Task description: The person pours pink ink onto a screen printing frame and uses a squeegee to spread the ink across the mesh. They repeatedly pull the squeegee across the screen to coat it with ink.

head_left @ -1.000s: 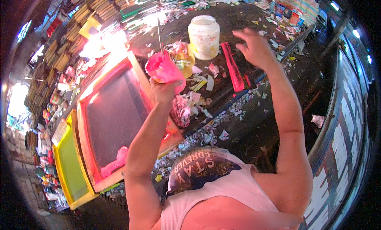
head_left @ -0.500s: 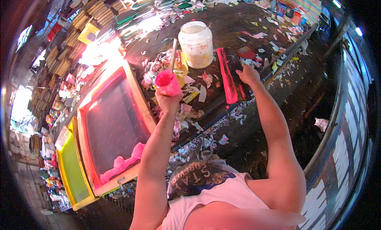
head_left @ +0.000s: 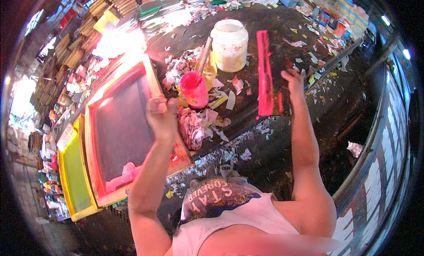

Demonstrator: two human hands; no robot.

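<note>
the left hand (head_left: 161, 117) has just come off the cup (head_left: 194, 94): half a second ago it held the cup by its side, and now it sits just left of it, beside the near edge of the screen (head_left: 123, 119). the cup stands by itself on the table (head_left: 198, 30), a stick (head_left: 205, 57) leaning up out of it, with scraps (head_left: 191, 125) around its foot. i judge that this leaves the left hand free of the cup. its fingers are curled in; i cannot tell whether they pinch anything or touch the screen's frame.

the right hand (head_left: 295, 83) is partly spread, thumb and fingers apart, with nothing clear between them. it is to the right of the bar (head_left: 265, 75), near but apart. the bar, coated in pink, shows longer beside the pail (head_left: 229, 46) than before; whether it is tilted i cannot tell. a thick pink blob (head_left: 121, 178) sits at the screen's near end, and a yellow screen (head_left: 79, 167) lies to its left.

as for writing, the shirt (head_left: 218, 196) has pale capitals on a dark print, upside down from here. cup and pail show smears but no label that i can make out. the tins (head_left: 324, 19) at upper right are too small to read.
</note>
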